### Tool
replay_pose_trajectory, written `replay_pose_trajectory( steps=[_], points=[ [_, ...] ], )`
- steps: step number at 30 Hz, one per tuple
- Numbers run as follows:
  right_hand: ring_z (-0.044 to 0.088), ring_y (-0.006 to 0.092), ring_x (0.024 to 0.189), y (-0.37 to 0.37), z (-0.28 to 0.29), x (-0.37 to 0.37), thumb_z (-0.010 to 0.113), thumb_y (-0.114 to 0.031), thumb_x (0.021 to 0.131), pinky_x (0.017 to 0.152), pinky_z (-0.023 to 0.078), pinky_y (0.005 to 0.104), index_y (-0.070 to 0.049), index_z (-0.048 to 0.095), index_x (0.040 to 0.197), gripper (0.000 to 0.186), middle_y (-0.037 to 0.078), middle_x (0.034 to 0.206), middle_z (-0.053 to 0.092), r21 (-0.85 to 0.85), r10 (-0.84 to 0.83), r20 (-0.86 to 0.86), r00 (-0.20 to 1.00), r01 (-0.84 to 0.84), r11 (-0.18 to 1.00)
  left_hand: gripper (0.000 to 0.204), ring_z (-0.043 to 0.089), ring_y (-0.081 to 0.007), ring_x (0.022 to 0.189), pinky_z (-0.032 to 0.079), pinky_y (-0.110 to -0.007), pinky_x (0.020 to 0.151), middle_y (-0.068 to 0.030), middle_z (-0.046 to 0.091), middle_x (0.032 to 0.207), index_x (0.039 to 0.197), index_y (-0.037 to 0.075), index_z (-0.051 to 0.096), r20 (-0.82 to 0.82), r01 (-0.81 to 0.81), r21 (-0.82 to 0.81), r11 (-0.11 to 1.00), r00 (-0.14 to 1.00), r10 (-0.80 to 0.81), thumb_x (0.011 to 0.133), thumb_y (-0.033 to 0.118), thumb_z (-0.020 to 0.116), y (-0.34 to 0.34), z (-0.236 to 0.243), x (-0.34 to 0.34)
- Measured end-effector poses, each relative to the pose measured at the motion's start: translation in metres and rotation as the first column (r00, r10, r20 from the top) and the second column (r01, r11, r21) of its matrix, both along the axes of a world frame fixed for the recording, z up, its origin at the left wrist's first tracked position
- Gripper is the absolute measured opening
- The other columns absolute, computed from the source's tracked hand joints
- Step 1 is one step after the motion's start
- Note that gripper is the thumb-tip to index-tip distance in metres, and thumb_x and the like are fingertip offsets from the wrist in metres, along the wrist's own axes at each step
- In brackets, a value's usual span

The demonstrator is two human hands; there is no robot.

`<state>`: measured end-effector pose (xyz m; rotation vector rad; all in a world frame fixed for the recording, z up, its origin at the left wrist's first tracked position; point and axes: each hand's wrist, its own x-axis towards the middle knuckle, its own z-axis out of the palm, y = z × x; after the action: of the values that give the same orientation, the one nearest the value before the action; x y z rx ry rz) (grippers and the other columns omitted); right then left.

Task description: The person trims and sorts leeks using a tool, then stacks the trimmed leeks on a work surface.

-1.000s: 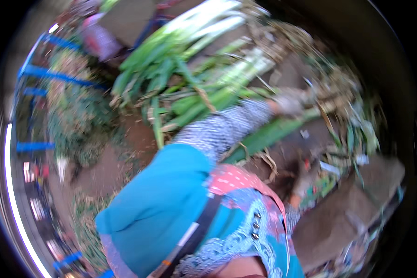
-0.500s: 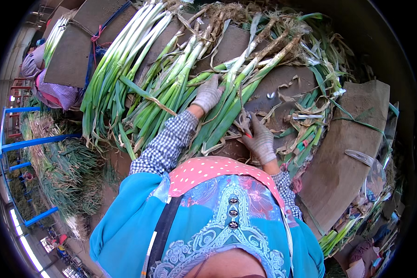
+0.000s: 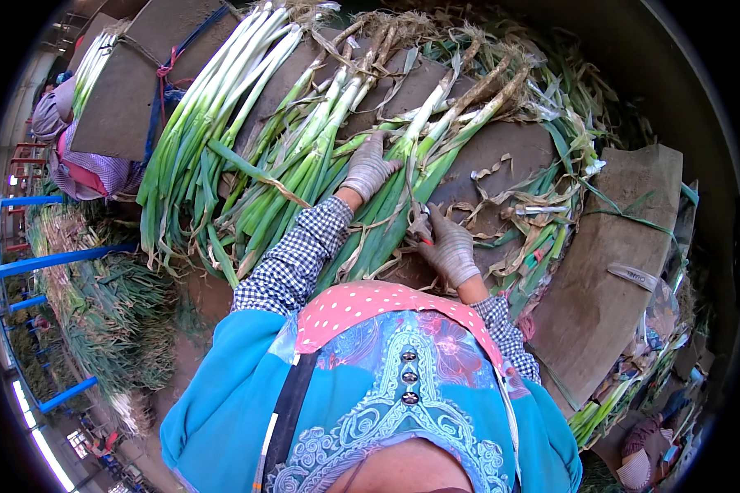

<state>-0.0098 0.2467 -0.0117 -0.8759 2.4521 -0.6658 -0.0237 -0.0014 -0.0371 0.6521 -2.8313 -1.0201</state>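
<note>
Beyond the right hand [image 3: 450,246], brown surface [image 3: 520,148] shows between green onions [image 3: 459,151] and trimmings [image 3: 538,243].

The gloved left hand [image 3: 370,169] lies on green-and-white long onions [image 3: 320,146], thumb pointing right. The gloved right hand [image 3: 450,250] grips a small tool [image 3: 422,223] with a red part, just beside the green leaves; its exact kind is unclear. Farther left lies a whiter-stemmed bunch [image 3: 230,99]; to the right, dry leaf scraps [image 3: 489,197] lie near a brown board [image 3: 596,296]
</note>
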Motion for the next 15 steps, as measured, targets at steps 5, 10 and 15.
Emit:
replay_pose_trajectory(
  steps=[5,10,15],
  points=[
    [0.068,0.0389,0.086,-0.031,-0.001,-0.050,0.071,-0.031,0.077,0.074,0.053,0.0483,-0.007,0.050,0.117,0.051,0.019,0.092,0.070,0.116,-0.030,-0.057,0.998,0.037,0.993,0.052,0.057,-0.0353,0.108,0.047,-0.046,0.093,-0.0188,0.060,0.114,0.121,0.008,0.059,0.006,0.101,-0.337,0.936,0.994,-0.105,0.076,0.025,0.077,0.012,0.009,0.000],
    [0.068,0.0387,0.086,-0.055,0.002,-0.096,0.070,-0.033,0.077,0.077,0.053,0.0484,-0.008,0.058,0.108,0.042,0.020,0.093,0.070,0.146,-0.059,-0.107,0.992,0.075,0.986,0.042,0.057,-0.0354,0.103,0.046,-0.048,0.091,-0.0174,0.060,0.109,0.116,0.006,0.060,0.074,0.136,-0.344,0.929,0.990,-0.118,0.081,0.028,0.070,0.009,0.007,-0.004],
    [0.068,0.0379,0.085,-0.043,-0.001,-0.085,0.070,-0.034,0.078,0.076,0.053,0.0473,-0.008,0.057,0.111,0.043,0.018,0.092,0.070,0.135,-0.075,-0.070,0.995,0.084,0.987,0.053,0.056,-0.0370,0.106,0.045,-0.048,0.095,-0.0200,0.058,0.115,0.117,0.001,0.056,-0.001,0.092,-0.316,0.944,0.995,-0.097,0.077,0.032,0.073,0.022,0.009,-0.020]
  ],
)
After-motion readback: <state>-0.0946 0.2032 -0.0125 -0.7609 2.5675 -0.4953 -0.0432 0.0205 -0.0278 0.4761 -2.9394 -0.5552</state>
